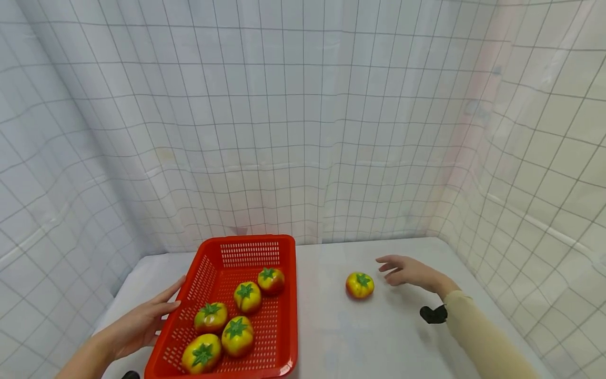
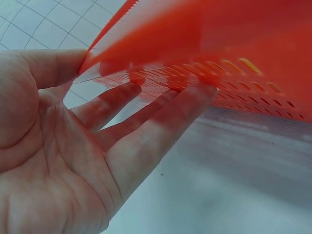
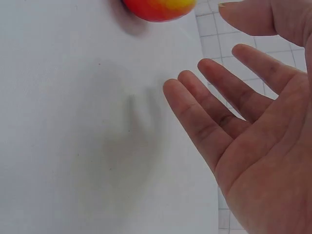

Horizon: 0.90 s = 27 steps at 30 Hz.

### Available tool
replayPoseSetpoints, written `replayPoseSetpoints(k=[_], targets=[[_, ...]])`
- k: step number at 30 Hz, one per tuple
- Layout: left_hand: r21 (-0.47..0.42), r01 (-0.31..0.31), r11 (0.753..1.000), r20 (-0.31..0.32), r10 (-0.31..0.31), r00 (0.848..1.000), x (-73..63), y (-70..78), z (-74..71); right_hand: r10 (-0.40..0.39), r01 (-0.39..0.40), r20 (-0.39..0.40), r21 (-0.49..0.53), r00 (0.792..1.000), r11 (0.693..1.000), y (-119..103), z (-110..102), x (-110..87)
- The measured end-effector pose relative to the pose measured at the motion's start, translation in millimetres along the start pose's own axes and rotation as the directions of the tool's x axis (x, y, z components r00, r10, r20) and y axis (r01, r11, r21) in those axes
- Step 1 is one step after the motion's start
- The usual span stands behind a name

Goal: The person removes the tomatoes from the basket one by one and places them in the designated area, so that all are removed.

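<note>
A red plastic basket [image 1: 294,295] with slotted walls stands left of the middle on the white table. Several red-and-yellow toy tomatoes [image 1: 238,336] with green star-shaped tops lie in it. At the basket's left side is my left hand [image 1: 137,323]; in the left wrist view its straight fingers [image 2: 161,122] touch the slotted wall, with the thumb at the rim. Another tomato [image 1: 360,286] sits alone on the table, to the right of the basket. Just right of that tomato, my right hand [image 1: 409,272] hovers with spread, relaxed fingers, holding nothing and apart from it.
White curtains with a dark grid [image 1: 303,131] enclose the table [image 1: 331,337] at the back and both sides. A black strap piece [image 1: 433,315] shows at the right wrist, by a pale yellow sleeve [image 1: 483,331].
</note>
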<state>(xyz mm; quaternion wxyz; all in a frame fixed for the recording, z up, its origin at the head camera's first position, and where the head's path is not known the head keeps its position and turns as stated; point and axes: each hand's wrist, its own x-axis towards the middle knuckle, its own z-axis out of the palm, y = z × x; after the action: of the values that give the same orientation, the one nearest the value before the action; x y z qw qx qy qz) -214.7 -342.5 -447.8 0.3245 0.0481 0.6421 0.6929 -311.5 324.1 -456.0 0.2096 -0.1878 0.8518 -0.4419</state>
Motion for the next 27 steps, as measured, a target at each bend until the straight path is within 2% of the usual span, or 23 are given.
replayPoseSetpoints(k=[6, 13, 19, 27], targets=[[0.002, 0.013, 1.0, 0.002, -0.013, 1.0, 1.3, -2.5, 0.1, -0.003, 0.001, -0.072, -0.019, 0.997, 1.0, -6, -2, -1.8], [0.008, 0.016, 1.0, -0.004, -0.016, 1.0, -0.3, -2.6, -3.4, -0.048, 0.043, -0.136, -0.038, 0.99, 0.998, -24, 2, 6.2], [0.043, 0.011, 0.999, -0.026, -0.01, 1.0, -1.4, -1.1, -2.8, -0.094, 0.086, -0.132, -0.071, 0.987, 0.994, -41, 5, 12.6], [0.054, 0.013, 0.998, -0.053, -0.01, 0.999, -0.1, 1.2, -2.0, -0.157, 0.149, -0.081, -0.093, 0.984, 0.984, -69, 14, 14.4]])
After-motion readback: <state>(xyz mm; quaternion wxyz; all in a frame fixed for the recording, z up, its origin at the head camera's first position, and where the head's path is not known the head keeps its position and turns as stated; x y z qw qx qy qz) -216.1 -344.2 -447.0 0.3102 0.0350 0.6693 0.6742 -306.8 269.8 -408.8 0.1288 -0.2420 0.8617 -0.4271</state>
